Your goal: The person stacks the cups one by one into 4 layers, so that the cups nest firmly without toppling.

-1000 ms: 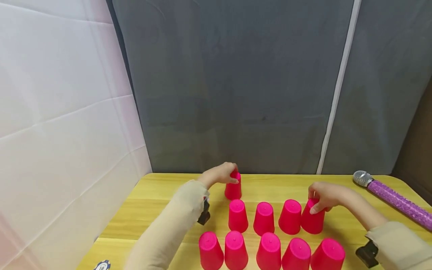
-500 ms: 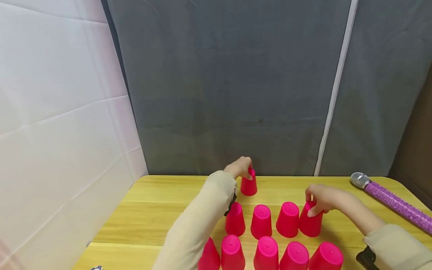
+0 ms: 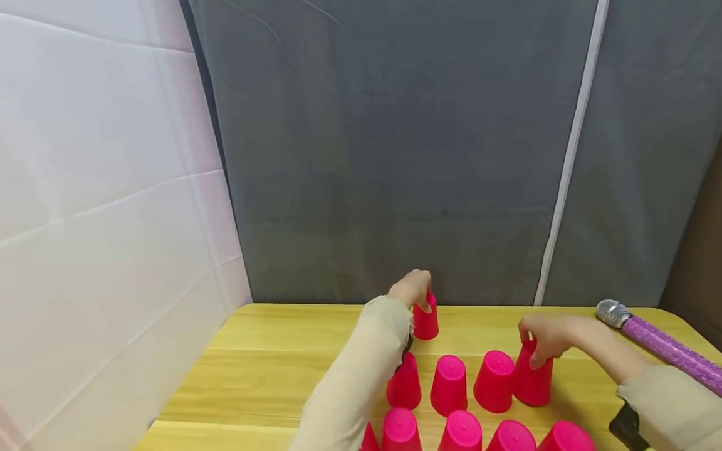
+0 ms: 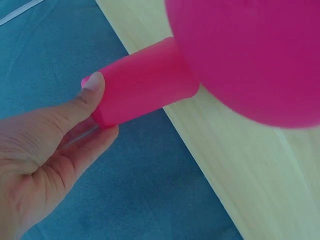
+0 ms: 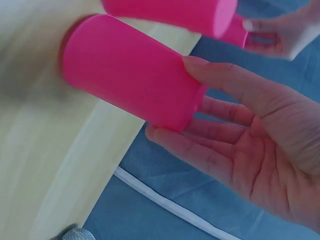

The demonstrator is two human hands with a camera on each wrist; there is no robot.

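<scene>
Head view, left hand (image 3: 413, 288): pinches the top of the far cup (image 3: 425, 318), which stands upside down, alone, near the back edge of the counter (image 3: 271, 357).
Head view, right hand (image 3: 544, 335): fingers curled over the top of the end cup (image 3: 533, 380), the rightmost of the middle row (image 3: 448, 385) of four upturned cups; it stands just beside its neighbour (image 3: 493, 389).
Head view, front row (image 3: 462, 432): more pink cups, cut off by the frame's lower edge and partly hidden by the left sleeve (image 3: 350, 388).
Head view, microphone (image 3: 660, 341): lies at the right of the counter, well apart from the cups.
Head view, risk: the left sleeve hangs right over the left cups of the two near rows; a drop of the forearm would likely knock them over.
Left wrist view, left hand (image 4: 45, 150): thumb (image 4: 82, 102) and a finger nip the closed end of the far cup (image 4: 142, 82), just inside the counter's back edge.
Left wrist view, risk: the nip is shallow, so the smooth cup may slip out or, nudged further, go off the back edge.
Right wrist view, right hand (image 5: 250, 135): thumb on one side and fingers on the other hold the end cup (image 5: 130, 70) near its closed end, loosely.
Right wrist view, risk: a tilt or sideways pull could bump the neighbouring cup (image 5: 170, 12) and upset the row.
</scene>
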